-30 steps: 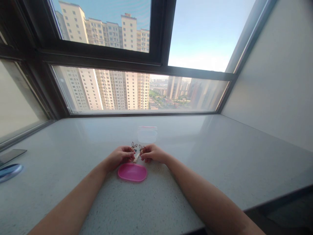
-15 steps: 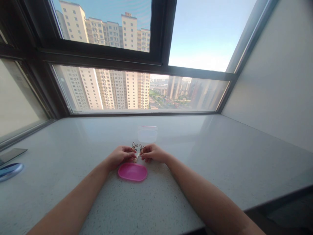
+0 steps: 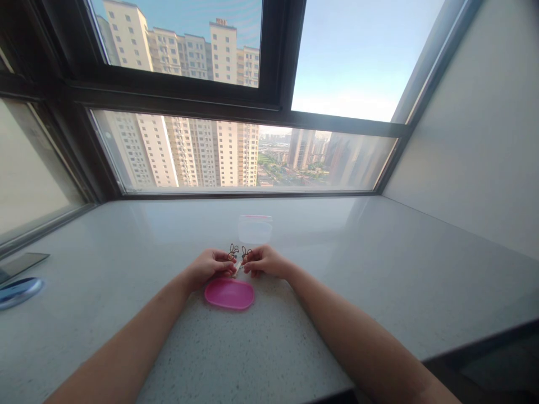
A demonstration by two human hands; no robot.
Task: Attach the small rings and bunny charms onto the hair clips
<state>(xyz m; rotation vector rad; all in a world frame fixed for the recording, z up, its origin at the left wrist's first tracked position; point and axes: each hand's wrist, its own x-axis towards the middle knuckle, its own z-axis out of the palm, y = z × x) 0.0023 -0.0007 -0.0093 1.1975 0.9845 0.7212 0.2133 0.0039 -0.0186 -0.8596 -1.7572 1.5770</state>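
Tight going in the middle here: the left hand (image 3: 210, 266) and right hand (image 3: 268, 262) are leaving just a narrow gap, and small brown-looped pieces (image 3: 234, 252) are crowding it. On the near side the pink tray (image 3: 229, 294) is blocking the straight way in; beyond, a clear container (image 3: 255, 230) is standing between hands and window frame (image 3: 252, 196). Out right, the counter (image 3: 379, 269) is offering a broad lane to the wall (image 3: 458, 140). Far left, a shiny oval object (image 3: 20, 293) is obstructing the edge.
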